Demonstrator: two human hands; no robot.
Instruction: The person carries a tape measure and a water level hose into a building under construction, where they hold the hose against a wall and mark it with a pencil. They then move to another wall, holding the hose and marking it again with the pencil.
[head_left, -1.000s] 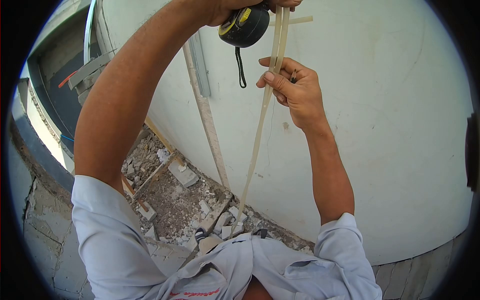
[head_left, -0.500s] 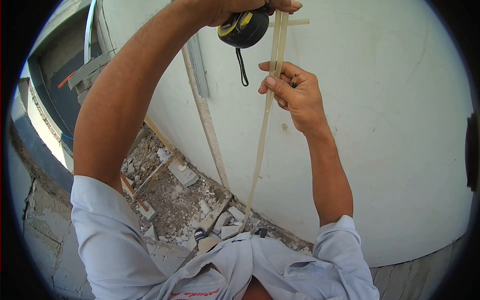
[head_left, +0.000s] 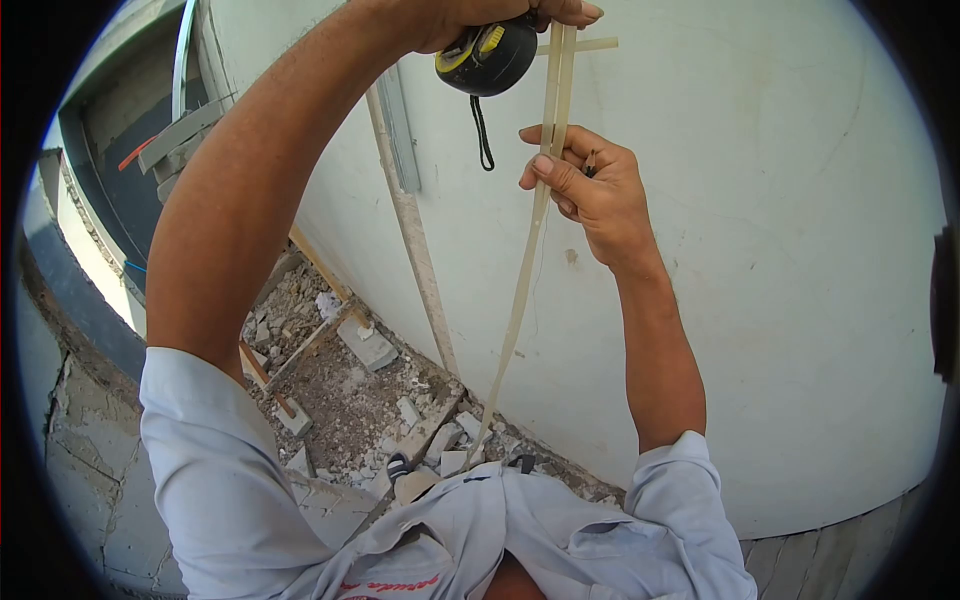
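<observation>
At the top edge, my left hand [head_left: 450, 22] is closed round a black and yellow tape measure [head_left: 488, 58], whose wrist cord hangs down; part of the hand is cut off by the frame. My right hand [head_left: 585, 185] pinches a pale translucent hose [head_left: 522, 270] between thumb and fingers. Two lengths of the hose run side by side above that hand, and one runs down towards the ground. A dark pencil-like tip [head_left: 590, 163] sticks out between my right fingers. A short pale piece [head_left: 600, 44] lies crosswise behind the hose near the top.
A white wall [head_left: 780, 250] fills the right side. A wooden batten [head_left: 425, 270] and a metal channel [head_left: 400, 140] lean against it. Below lie rubble [head_left: 350, 400] and broken blocks [head_left: 368, 345]. At the upper left are grey blocks [head_left: 185, 140] beside a dark opening.
The lower part of the hose has shifted slightly left. My right hand and the pencil-like tip have barely moved, and both hands keep their holds.
</observation>
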